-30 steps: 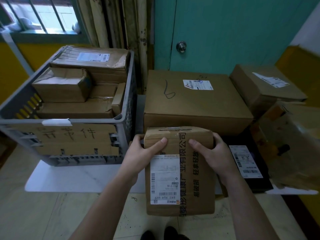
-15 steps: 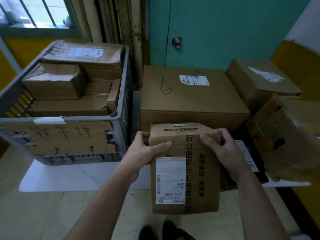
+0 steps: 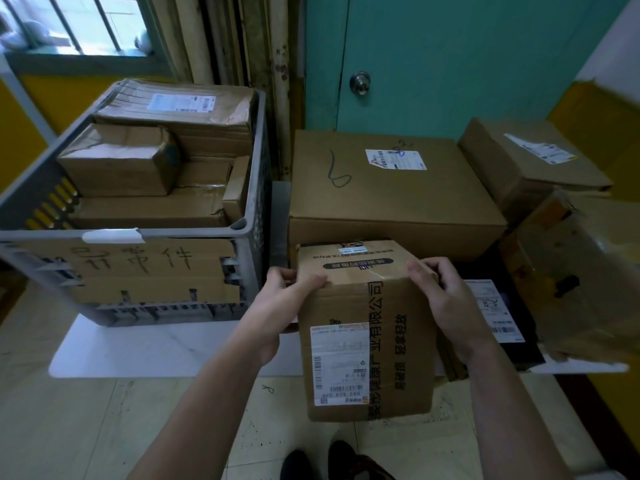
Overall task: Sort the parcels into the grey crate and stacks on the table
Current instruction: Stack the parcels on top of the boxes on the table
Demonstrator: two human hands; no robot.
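Observation:
I hold a tall brown cardboard parcel (image 3: 367, 327) with a white shipping label and black printed characters, upright in front of the table's edge. My left hand (image 3: 280, 299) grips its upper left corner, thumb lying over the front top edge. My right hand (image 3: 446, 299) grips the upper right corner. The grey crate (image 3: 252, 188) stands at the left on the white table (image 3: 145, 344), holding several brown boxes. A large flat box (image 3: 388, 188) marked with a pen squiggle lies just behind the held parcel.
Another labelled box (image 3: 530, 157) sits at the back right, and a crumpled carton (image 3: 581, 278) leans at the right edge. A black parcel with a white label (image 3: 495, 310) lies under my right hand. A teal door (image 3: 450, 60) is behind the table. My shoes (image 3: 332, 462) are on the tiled floor.
The parcel has tipped so that more of its top face shows, and it sits slightly further right and higher. Both hands keep the same grip.

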